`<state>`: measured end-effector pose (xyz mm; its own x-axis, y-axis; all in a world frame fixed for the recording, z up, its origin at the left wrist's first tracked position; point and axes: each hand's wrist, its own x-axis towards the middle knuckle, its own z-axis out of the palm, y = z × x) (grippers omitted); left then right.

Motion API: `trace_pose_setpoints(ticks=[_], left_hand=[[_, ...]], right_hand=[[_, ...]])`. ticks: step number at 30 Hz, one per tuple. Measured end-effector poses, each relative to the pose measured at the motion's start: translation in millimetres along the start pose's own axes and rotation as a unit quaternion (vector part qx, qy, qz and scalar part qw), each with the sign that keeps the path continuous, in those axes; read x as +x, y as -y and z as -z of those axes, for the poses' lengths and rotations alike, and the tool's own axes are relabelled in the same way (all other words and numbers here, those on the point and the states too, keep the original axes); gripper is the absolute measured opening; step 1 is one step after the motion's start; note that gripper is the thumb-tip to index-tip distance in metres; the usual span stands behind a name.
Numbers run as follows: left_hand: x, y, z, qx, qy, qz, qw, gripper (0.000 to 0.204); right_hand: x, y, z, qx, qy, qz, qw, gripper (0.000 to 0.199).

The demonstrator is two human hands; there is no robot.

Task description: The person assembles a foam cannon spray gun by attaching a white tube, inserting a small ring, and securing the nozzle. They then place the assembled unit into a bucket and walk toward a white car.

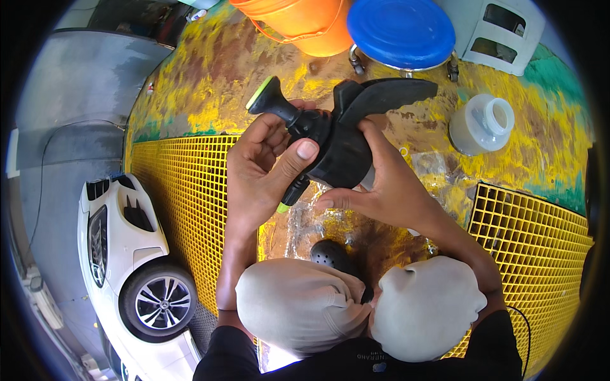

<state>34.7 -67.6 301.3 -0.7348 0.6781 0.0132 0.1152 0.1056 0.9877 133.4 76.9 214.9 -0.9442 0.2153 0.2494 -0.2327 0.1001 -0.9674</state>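
A black device with a nozzle (343, 159) is held up in both hands, in the middle of the scene above the floor (203, 82). It is tilted, its flared, lime-rimmed end (272, 95) pointing far left, its curved black handle (397, 101) reaching far right, and a smaller lime tip (284, 207) at its near left. The left hand (257, 181) grips it narrowly, thumb pressed on the near side by the neck and fingers curled behind. The right hand (397, 184) is spread wider around the body, fingers on the right side and thumb beneath.

Right of the device stands a translucent jar (467, 130), well apart from it. On the far side are an orange bucket (318, 35), a blue round stool (401, 32) just beside it, and a pale crate (505, 38) farther right. Yellow grating (203, 184) lies on the left, with a white car (143, 244) beyond it; more yellow grating (534, 238) lies near right. A dark shoe (332, 253) shows on the near side, between the person's knees.
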Motion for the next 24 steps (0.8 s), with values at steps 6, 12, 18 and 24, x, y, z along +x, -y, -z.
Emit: trace_pose_setpoints(ticks=[6,12,18,24], left_hand=[[-5,-7,-3,-0.012,-0.031,-0.016,0.999,0.041],[-7,-4,1,-0.006,-0.029,-0.021,0.999,0.037],[-5,-5,4,-0.006,-0.068,-0.022,0.997,0.027],[-9,2,4,-0.022,-0.061,-0.040,0.997,0.031]], right_hand=[[-2,2,0,0.121,0.010,-0.003,0.993,0.091],[-2,4,-4,0.149,0.028,-0.039,0.988,0.092],[-1,7,-6,0.146,0.035,-0.040,0.988,0.092],[7,7,-6,0.074,0.026,-0.027,0.997,0.088]])
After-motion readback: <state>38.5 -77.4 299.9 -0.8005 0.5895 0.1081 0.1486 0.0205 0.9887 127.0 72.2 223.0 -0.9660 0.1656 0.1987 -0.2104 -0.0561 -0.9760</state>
